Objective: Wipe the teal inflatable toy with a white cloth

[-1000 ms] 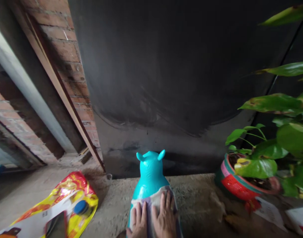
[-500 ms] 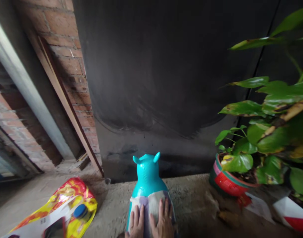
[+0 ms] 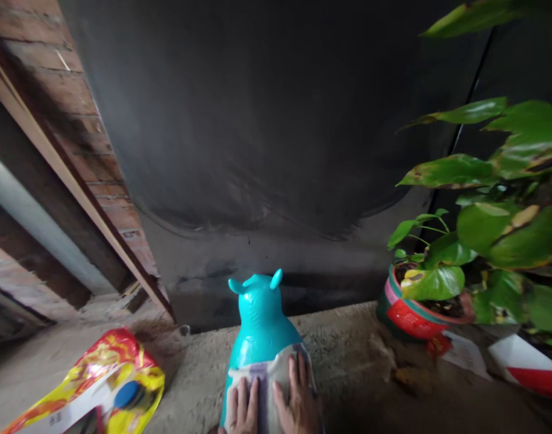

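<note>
A turquoise inflatable animal toy (image 3: 260, 319) with two small ears stands on the concrete floor, its head toward the dark panel. A pale cloth with purple stripes (image 3: 264, 395) is spread over its back. My left hand (image 3: 244, 407) lies flat on the left part of the cloth, fingers stretched out. On the right part rests my right hand (image 3: 297, 398), also flat, with its thumb spread from the fingers. Both hands press on the cloth without gripping it. The toy's lower body is hidden by the cloth, my hands and the frame's bottom edge.
Behind the toy rises a large dark panel (image 3: 258, 150). At the left are a brick wall (image 3: 50, 78), a leaning wooden strip (image 3: 99, 205) and a red-yellow plastic bag (image 3: 117, 355) with a blue cap (image 3: 126, 395). A potted plant (image 3: 411, 316) stands at the right.
The view has turned a little, so the surroundings sit differently in frame. Both hands stay flat on the cloth; its front edge now slants, higher at the right.
</note>
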The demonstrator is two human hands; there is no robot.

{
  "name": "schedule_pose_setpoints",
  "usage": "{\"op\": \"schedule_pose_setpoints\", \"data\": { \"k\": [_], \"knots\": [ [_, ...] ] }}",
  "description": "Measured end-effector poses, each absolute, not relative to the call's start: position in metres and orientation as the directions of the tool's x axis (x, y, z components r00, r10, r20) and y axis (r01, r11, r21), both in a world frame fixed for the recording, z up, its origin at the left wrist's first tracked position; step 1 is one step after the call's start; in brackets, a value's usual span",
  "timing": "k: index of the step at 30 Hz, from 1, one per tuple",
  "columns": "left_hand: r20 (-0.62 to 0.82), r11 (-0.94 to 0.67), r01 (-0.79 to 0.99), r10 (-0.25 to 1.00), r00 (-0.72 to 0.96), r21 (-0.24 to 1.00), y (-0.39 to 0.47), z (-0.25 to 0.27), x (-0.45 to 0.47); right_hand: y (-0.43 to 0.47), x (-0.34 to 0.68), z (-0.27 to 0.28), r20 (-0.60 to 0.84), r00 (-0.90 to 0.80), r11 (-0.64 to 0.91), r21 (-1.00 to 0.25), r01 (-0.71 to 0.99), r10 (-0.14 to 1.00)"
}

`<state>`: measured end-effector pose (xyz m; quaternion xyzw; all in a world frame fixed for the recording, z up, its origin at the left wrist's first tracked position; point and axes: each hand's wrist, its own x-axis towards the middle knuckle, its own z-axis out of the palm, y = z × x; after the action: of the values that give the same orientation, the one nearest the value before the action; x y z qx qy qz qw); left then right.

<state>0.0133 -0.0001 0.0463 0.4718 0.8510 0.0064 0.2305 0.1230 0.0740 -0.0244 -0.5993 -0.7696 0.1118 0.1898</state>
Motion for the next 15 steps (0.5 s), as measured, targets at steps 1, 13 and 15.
{"op": "schedule_pose_setpoints", "data": {
  "k": [1, 13, 15],
  "knots": [
    [-0.396, 0.566, 0.792, 0.798, -0.455, 0.229, 0.006, 0.049, 0.012, 0.084, 0.121, -0.015, 0.114, -0.248, 0.273, -0.416, 0.868, 0.962],
    [-0.395, 0.625, 0.745, 0.760, -0.515, 0.231, 0.059, 0.061, -0.002, 0.155, 0.087, 0.008, 0.103, -0.340, 0.338, -0.544, 0.768, 0.935],
    [-0.386, 0.617, 0.747, 0.770, -0.508, 0.247, 0.054, 0.062, -0.003, 0.141, 0.087, 0.001, 0.146, -0.274, 0.310, -0.522, 0.795, 0.950]
  ]
}}
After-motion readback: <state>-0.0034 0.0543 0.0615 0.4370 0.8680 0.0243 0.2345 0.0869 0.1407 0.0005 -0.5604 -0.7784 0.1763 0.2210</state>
